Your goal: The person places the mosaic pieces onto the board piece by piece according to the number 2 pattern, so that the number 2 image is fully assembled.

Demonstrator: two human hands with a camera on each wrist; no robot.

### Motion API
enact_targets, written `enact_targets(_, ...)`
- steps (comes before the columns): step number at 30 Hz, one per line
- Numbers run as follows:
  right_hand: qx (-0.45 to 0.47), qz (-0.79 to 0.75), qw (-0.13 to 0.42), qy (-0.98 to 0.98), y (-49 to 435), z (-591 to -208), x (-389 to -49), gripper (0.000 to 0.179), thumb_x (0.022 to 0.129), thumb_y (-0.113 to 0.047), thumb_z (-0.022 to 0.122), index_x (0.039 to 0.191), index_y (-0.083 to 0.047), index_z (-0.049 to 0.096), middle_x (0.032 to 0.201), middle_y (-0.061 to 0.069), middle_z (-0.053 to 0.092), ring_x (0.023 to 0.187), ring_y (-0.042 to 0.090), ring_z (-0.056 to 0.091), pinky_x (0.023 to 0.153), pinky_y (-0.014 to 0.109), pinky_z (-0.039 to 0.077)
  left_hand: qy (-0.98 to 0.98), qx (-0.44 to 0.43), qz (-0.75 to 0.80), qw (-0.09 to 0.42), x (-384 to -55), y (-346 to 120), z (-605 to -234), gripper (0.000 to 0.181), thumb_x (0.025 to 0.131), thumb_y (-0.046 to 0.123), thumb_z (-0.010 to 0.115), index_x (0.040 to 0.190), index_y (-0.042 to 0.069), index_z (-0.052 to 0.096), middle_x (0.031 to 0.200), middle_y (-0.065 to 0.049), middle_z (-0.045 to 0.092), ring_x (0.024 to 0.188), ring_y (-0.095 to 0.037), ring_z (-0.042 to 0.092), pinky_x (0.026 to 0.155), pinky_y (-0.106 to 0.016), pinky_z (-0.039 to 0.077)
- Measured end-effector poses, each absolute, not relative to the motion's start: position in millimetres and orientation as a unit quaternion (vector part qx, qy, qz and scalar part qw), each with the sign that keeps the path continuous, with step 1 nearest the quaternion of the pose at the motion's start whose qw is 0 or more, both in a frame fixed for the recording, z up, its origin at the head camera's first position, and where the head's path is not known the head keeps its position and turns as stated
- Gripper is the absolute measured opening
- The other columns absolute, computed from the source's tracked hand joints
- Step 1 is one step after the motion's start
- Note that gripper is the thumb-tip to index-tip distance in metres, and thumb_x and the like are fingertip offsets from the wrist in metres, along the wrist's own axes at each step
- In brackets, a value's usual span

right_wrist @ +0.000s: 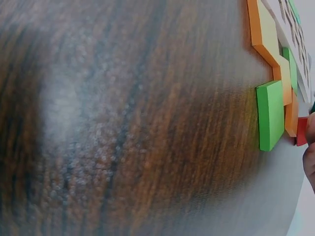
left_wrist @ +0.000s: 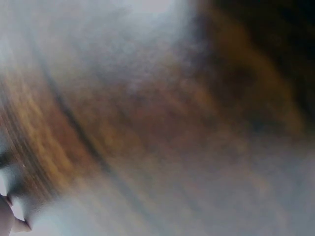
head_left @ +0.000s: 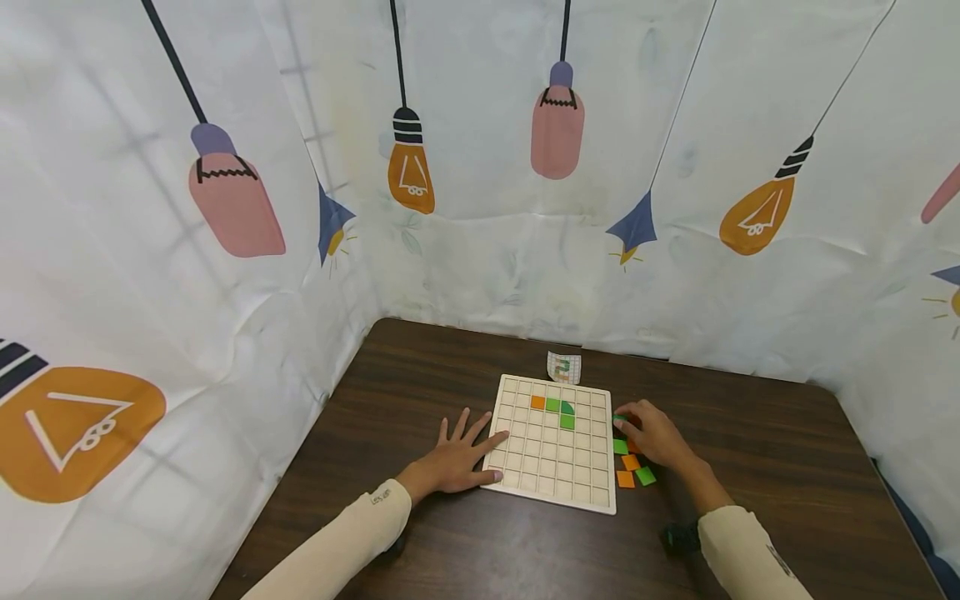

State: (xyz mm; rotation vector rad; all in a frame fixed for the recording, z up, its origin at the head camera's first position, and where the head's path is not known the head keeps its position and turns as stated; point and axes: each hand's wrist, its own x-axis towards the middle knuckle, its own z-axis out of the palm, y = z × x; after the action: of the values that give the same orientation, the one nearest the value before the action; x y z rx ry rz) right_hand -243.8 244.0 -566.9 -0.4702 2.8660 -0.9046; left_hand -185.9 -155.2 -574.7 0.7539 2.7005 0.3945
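On the brown table (head_left: pixel 420 375), your left hand (head_left: pixel 452 465) has its fingers spread apart, two of them touching the left side of the white board (head_left: pixel 551 479). Your right hand (head_left: pixel 656 433) pinches a dark green piece (head_left: pixel 618 418) just beside the board's right edge. Loose orange and green squares (head_left: pixel 626 479) lie near that hand. A small card (head_left: pixel 564 367) sits behind the board.

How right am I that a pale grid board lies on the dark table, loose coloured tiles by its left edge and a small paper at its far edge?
Not quite: the loose coloured tiles lie by the right edge of the pale grid board, as the head view shows. The rest stands.
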Motion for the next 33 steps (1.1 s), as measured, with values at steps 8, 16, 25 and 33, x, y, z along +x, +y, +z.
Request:
enact_targets(8,-0.158,-0.306,0.015,0.939,240.9,-563.3,-243.5,0.026,0.102,-0.020,0.061,0.122,-0.004,0.068,0.109,0.012,0.063,0.083,0.016,0.053,0.072,0.035,0.046,0.941,0.270,0.140,0.150,-185.5,-155.6,-573.4,0.073,0.099,0.066,0.043,0.161,0.035,0.021,0.170,-0.011,0.008,0.152,-0.052,0.000,0.110,-0.079,0.007)
enact_targets(16,-0.162,-0.333,0.007,0.929,238.5,-559.0,-240.9,0.029,0.104,-0.022,0.058,0.125,-0.002,0.065,0.112,0.012,0.066,0.080,0.015,0.056,0.072,0.035,0.047,0.942,0.269,0.140,0.146,-185.1,-155.6,-572.9,0.073,0.099,0.067,0.043,0.161,0.035,0.021,0.170,-0.011,0.009,0.152,-0.052,0.001,0.110,-0.079,0.007)
enact_targets(25,-0.164,-0.367,0.015,0.916,234.0,-558.2,-236.9,0.032,0.105,-0.024,0.055,0.125,-0.001,0.065,0.115,0.014,0.071,0.095,0.025,0.068,0.085,0.051,0.055,0.941,0.268,0.143,0.147,-185.5,-154.8,-571.0,0.073,0.099,0.066,0.043,0.161,0.034,0.022,0.170,-0.011,0.009,0.152,-0.052,0.001,0.110,-0.079,0.007)
enact_targets(33,-0.156,-0.371,0.031,0.915,231.4,-556.5,-235.3,0.037,0.105,-0.033,0.054,0.122,-0.004,0.069,0.109,0.012,0.072,0.077,0.014,0.062,0.079,0.039,0.056,0.941,0.270,0.144,0.145,-184.9,-155.1,-570.8,0.073,0.099,0.066,0.044,0.161,0.034,0.023,0.169,-0.012,0.009,0.152,-0.053,0.001,0.109,-0.080,0.007)
